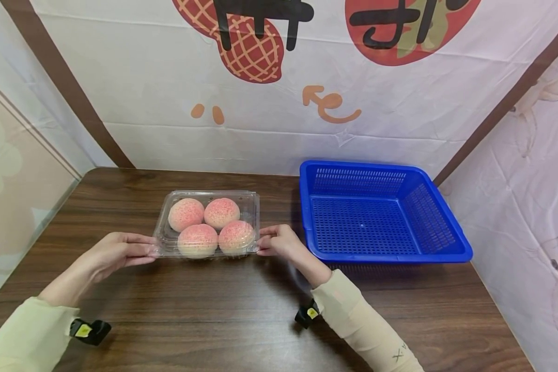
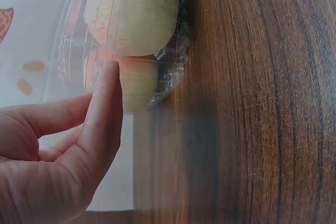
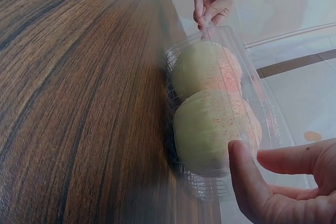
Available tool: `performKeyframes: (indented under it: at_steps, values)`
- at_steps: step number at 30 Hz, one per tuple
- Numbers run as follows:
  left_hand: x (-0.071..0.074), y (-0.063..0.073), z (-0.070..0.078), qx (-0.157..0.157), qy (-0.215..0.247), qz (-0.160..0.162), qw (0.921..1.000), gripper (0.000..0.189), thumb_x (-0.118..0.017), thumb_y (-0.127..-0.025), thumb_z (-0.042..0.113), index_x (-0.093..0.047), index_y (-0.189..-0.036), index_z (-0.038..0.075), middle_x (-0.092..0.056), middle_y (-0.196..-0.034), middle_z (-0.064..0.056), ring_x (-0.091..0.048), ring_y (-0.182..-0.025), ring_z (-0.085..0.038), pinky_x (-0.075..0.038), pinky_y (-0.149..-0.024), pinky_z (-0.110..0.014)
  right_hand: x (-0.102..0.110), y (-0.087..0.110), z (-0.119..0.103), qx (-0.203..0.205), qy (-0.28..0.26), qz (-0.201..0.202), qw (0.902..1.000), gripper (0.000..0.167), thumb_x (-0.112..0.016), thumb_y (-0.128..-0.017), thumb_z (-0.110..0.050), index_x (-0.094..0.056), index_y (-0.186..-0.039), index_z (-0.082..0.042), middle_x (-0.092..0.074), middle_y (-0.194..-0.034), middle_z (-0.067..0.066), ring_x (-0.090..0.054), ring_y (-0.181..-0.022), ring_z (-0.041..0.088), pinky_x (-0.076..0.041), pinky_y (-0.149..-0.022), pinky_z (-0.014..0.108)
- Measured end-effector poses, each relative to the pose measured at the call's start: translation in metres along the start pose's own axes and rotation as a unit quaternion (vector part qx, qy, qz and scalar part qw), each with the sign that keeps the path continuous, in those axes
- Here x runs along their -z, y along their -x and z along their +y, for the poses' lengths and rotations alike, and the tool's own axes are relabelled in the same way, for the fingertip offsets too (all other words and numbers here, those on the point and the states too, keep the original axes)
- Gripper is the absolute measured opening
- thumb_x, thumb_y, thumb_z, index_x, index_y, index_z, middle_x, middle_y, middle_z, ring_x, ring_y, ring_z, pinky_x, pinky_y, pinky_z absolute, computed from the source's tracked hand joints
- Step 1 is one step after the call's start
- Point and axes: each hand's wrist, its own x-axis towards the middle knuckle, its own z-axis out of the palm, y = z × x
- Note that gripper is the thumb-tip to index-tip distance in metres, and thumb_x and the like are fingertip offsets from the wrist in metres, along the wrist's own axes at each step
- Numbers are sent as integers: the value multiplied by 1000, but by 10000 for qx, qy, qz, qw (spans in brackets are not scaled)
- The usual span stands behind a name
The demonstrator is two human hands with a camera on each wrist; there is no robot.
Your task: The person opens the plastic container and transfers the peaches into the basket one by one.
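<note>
A clear plastic clamshell box (image 1: 167, 247) with its lid down holds several pink and cream peaches (image 1: 197, 240), set in two rows. At the box's front left corner, the left hand (image 1: 116, 252) pinches the rim between thumb and fingers. The right hand (image 1: 279, 241) pinches the front right corner the same way. The right wrist view shows the peaches (image 3: 205, 129) through the clear side, with the right thumb and fingers (image 3: 247, 177) at the near edge. Whether the box touches the table or is slightly lifted, I cannot tell.
A blue plastic basket (image 1: 386, 257) with slotted walls and nothing inside stands right of the box, close to the right forearm. Both rest over a dark wood table (image 1: 214, 320). A printed cloth (image 1: 167, 139) hangs behind the table's back edge.
</note>
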Motion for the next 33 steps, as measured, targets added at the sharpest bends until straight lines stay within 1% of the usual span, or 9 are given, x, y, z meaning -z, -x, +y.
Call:
performKeyframes:
  at_steps: [3,4,9,13,16,20,25,29,33]
  values:
    - [3,0,-1,-30,219,-234,9995,19,-49,-89,-7,-62,-101,1,-67,-93,-8,-64,-86,-17,-53,-80,-31,0,0,0,31,-4,0,10000,37,-51,-82,16,-46,-118,20,-62,-95,30,-58,-72,16,-56,-73,32]
    - [4,0,-1,-24,239,-290,9993,19,-49,-89,-7,-62,-101,2,-67,-93,-8,-64,-86,-17,-53,-81,-31,0,1,0,50,6,-7,10000,37,-51,-82,16,-46,-118,20,-61,-98,31,-58,-72,16,-56,-74,32]
    - [7,1,-1,-1,446,-606,9972,22,-48,-89,-7,-63,-101,5,-66,-97,-8,-64,-89,-17,-52,-84,-32,0,1,-1,58,49,-6,10000,36,-51,-82,15,-46,-118,19,-60,-98,32,-58,-72,16,-56,-74,33]
    - [9,1,-2,-88,797,-923,9925,28,-46,-89,-10,-65,-98,9,-66,-98,-9,-63,-92,-17,-51,-85,-32,0,1,-1,47,88,-12,9999,36,-51,-82,15,-46,-118,19,-60,-99,32,-58,-72,16,-56,-74,33]
    - [10,0,-4,-139,985,-1055,9894,30,-45,-88,-11,-66,-98,9,-66,-99,-10,-63,-93,-18,-51,-85,-31,0,1,-1,44,74,-18,10000,36,-51,-82,15,-46,-118,19,-60,-99,32,-58,-72,16,-56,-74,32]
    - [9,0,-6,-148,1088,-1046,9884,30,-45,-89,-12,-66,-97,8,-66,-98,-11,-63,-93,-18,-51,-85,-31,0,0,0,48,38,-52,10000,37,-51,-82,15,-45,-118,20,-59,-100,34,-58,-72,16,-56,-74,32]
    - [7,0,-6,-103,1023,-866,9909,28,-47,-88,-11,-67,-96,7,-67,-96,-11,-63,-91,-18,-52,-84,-31,0,0,0,50,48,-62,10000,37,-51,-82,15,-45,-118,20,-59,-101,33,-58,-73,16,-56,-74,32]
    - [6,0,-6,-68,975,-767,9922,28,-47,-88,-11,-67,-94,8,-67,-95,-11,-64,-89,-17,-52,-82,-30,0,0,0,59,66,-39,10000,37,-51,-82,15,-46,-118,20,-60,-98,31,-58,-72,15,-56,-73,31]
    - [5,0,-5,-54,883,-649,9940,28,-48,-87,-11,-67,-93,8,-67,-93,-10,-64,-88,-17,-53,-81,-29,0,1,0,55,94,24,9999,36,-52,-82,15,-47,-118,19,-62,-94,27,-58,-71,14,-56,-72,30]
